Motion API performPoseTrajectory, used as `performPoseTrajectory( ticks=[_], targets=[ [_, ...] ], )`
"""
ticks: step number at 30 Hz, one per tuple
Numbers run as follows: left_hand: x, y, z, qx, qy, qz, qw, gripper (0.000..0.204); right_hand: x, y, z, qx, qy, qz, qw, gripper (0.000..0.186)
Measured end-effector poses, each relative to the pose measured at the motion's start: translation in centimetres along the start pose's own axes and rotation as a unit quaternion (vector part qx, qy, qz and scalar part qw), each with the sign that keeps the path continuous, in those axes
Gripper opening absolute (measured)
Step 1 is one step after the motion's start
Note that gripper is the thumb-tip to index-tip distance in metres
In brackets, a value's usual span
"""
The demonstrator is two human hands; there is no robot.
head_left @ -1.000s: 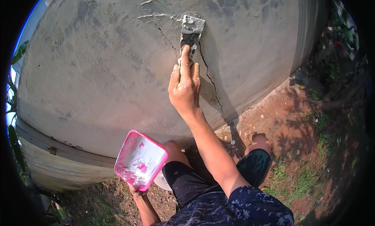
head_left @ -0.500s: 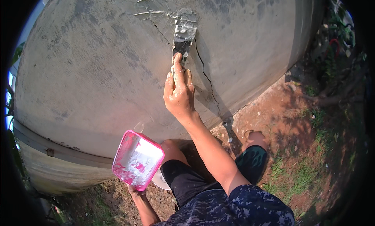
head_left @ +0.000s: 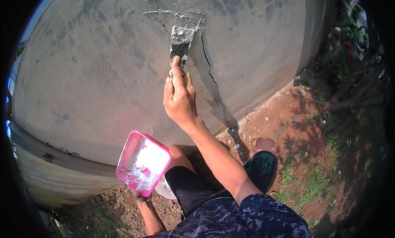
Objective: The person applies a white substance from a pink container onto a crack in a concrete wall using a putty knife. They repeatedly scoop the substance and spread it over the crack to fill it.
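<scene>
My right hand point(head_left: 181, 99) is closed around the handle of a putty knife point(head_left: 181, 42), the index finger laid along it. Pale grey paste coats the blade near its tip, and specks of it dot my fingers. The blade is at the grey curved wall point(head_left: 103, 82), just below a smeared patch of paste point(head_left: 187, 18); whether it touches the wall I cannot tell. To its right a dark crack point(head_left: 210, 69) runs down the wall. Low on the left, my left hand point(head_left: 142, 195) grips a pink square tub point(head_left: 144, 164), tilted, with white paste inside. The tub hides most of those fingers.
A ledge point(head_left: 61, 158) runs round the wall's lower left. Behind the tub a whitish round object point(head_left: 165, 190) shows in part. Reddish soil point(head_left: 267, 114) and grass point(head_left: 317, 180) lie to the right, with shaded plants point(head_left: 349, 61) beyond. My bent knees are close to the wall.
The putty knife has moved left and slightly down, off the smeared patch. More of the crack's top and the paste ridges now shows. The tub stays nearly in place.
</scene>
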State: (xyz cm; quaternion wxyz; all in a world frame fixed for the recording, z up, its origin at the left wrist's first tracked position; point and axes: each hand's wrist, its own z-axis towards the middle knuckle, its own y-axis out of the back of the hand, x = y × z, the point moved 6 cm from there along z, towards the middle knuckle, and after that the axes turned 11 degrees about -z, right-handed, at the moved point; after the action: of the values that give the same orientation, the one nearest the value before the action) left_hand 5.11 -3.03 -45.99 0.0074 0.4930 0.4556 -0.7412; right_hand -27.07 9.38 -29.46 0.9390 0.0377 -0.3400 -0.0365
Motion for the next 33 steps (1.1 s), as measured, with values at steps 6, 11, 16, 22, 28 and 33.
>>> performPoseTrajectory(
  ticks=[6,11,16,22,28,33],
  targets=[
    [0.7,-0.9,0.0,0.025,0.024,-0.041,0.999,0.116,-1.0,3.2,-2.4,0.022,0.046,0.076,0.996,0.057],
    [1.1,0.2,-0.3,0.007,0.039,-0.058,0.998,0.116,-4.3,5.5,1.5,0.149,-0.132,0.349,0.916,0.033],
    [1.6,1.4,-0.4,-0.012,0.048,-0.067,0.997,0.116,-5.7,5.6,3.1,0.215,-0.168,0.368,0.889,0.031],
    [1.8,1.1,-0.4,-0.022,0.051,-0.077,0.995,0.118,-7.7,4.8,2.0,0.122,-0.169,0.247,0.946,0.035],
    [1.8,2.5,-0.6,-0.009,0.048,-0.072,0.996,0.115,-3.5,1.2,0.7,-0.012,-0.024,-0.077,0.997,0.057],
    [1.7,4.2,-0.9,-0.004,0.046,-0.084,0.995,0.111,-0.6,-2.4,0.1,-0.046,-0.070,-0.077,0.993,0.063]
  ],
)
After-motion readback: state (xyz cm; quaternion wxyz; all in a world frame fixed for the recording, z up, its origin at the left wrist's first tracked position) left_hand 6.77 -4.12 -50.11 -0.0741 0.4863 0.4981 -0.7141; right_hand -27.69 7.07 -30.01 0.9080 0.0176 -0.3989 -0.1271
